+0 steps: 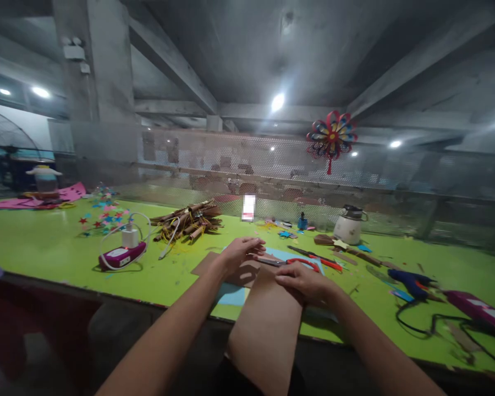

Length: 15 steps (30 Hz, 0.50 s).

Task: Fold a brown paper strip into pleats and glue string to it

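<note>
A long brown cardboard sheet [268, 324] slopes from the table's front edge down towards my lap. My right hand [300, 279] grips its upper right corner, fingers on top and the thumb out of sight. To the left, my left hand [242, 254] hovers just beyond the sheet's top edge, fingers loosely stretched and apart, with nothing visible in them. Red-handled scissors [309, 264] lie between and behind the hands, their blades pointing at my left fingertips. Beneath are another brown cardboard piece [206, 265] and light-blue paper [232, 295].
On the green table [181, 275] lie a pile of brown rolled tubes [193, 220], a purple power strip [122, 256], a red-handled tool [330, 262], a blue glue gun [412, 281] and a second purple strip [478, 313]. A white jug [348, 226] stands behind, near the mesh panel [280, 181].
</note>
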Each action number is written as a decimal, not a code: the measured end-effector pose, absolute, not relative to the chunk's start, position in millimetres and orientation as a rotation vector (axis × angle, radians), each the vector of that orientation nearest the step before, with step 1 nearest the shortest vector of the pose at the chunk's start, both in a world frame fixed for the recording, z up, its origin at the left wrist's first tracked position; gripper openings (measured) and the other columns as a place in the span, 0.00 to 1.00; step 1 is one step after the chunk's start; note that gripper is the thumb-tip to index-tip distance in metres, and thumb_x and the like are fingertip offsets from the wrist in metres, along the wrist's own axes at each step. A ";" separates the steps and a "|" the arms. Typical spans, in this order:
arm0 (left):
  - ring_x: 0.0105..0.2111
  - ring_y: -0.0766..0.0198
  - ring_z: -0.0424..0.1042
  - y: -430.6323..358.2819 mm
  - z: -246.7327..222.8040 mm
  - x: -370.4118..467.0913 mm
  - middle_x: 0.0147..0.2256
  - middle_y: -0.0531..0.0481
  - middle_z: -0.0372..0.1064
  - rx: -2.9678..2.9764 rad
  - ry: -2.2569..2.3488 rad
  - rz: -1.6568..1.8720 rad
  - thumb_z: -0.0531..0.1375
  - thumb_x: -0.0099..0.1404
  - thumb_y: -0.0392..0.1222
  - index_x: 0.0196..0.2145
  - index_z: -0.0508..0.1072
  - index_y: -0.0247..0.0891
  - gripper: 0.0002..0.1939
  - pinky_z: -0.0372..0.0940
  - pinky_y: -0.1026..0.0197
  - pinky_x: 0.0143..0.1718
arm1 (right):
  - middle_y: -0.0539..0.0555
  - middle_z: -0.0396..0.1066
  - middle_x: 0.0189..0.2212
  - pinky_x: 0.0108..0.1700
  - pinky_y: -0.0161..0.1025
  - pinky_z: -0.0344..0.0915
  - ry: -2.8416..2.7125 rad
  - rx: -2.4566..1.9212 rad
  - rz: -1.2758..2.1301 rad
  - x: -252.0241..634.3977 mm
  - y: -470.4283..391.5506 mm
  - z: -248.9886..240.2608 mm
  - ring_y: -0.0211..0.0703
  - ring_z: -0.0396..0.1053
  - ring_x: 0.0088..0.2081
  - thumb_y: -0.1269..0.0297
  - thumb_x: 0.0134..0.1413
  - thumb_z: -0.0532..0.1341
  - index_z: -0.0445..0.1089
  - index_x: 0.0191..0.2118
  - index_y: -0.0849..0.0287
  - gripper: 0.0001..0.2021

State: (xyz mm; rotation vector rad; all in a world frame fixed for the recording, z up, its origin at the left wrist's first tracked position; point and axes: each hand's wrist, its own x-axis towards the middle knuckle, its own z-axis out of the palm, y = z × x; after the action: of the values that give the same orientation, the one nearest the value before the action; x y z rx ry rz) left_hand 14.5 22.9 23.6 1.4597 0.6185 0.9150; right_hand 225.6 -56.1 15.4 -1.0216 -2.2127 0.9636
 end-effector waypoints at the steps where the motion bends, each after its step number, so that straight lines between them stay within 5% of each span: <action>1: 0.33 0.65 0.68 21.1 25.2 13.7 0.31 0.46 0.71 1.565 0.639 0.891 0.63 0.54 0.52 0.34 0.75 0.33 0.17 0.61 0.64 0.36 | 0.48 0.59 0.23 0.30 0.32 0.54 -2.296 -1.022 0.869 225.2 -52.9 16.6 0.36 0.55 0.27 0.53 0.55 0.56 0.66 0.26 0.62 0.16; 15: 0.26 0.67 0.62 1.8 26.7 18.2 0.25 0.50 0.70 2.253 0.783 0.574 0.59 0.54 0.44 0.31 0.78 0.31 0.13 0.55 0.66 0.29 | 0.51 0.68 0.24 0.30 0.33 0.56 -2.347 -1.117 0.471 222.3 -28.0 11.1 0.37 0.58 0.26 0.59 0.54 0.55 0.74 0.32 0.64 0.14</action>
State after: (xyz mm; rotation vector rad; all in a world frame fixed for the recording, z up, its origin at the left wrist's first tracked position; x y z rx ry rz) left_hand 18.2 1.8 26.7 2.2530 0.7832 0.5744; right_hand 222.3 -28.0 11.1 -1.1171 -2.3472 0.4706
